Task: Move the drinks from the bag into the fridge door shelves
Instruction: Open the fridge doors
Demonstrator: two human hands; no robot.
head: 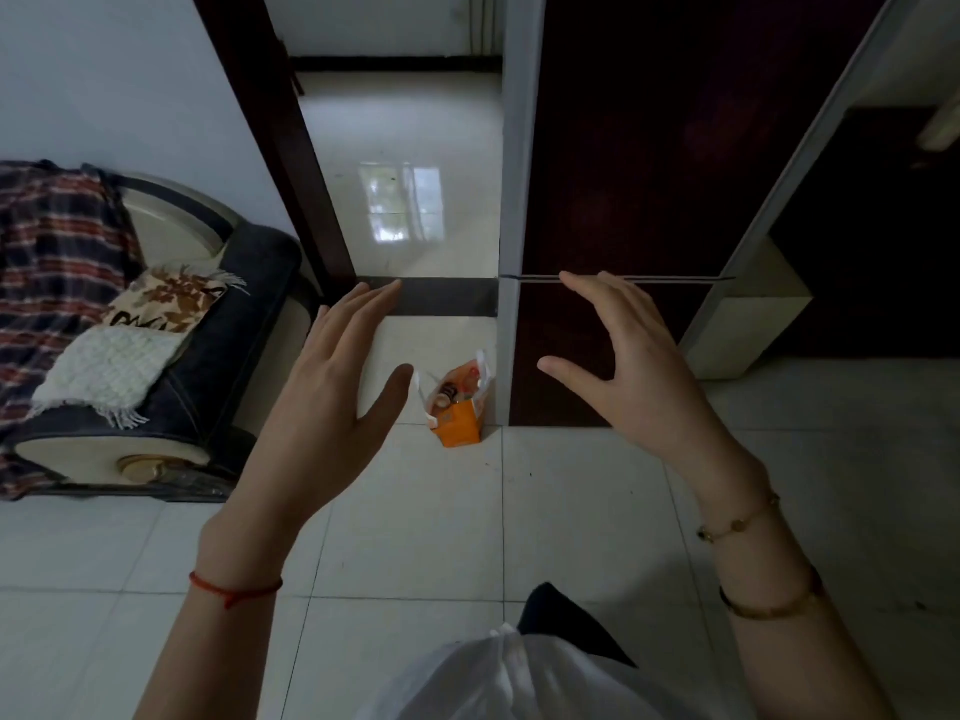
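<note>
Hands: L hand (332,387) & R hand (631,366) spread wide, nothing held, bag (457,402) w/ drinks on floor betw. them, fridge (623,200) doors closed beyond R.

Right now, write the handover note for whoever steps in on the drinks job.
Left hand: open, empty, raised in the air in front of the body.
Right hand: open, empty, raised in front of the dark fridge.
Bag: orange and white, on the floor tiles against the fridge's lower left corner, top open, drinks visible inside.
Fridge: both doors shut; door shelves not in view.
Done: nothing, no drink is out of the bag.
Left: open the fridge door, lift the drinks out of the bag, set them on the door shelves.
</note>
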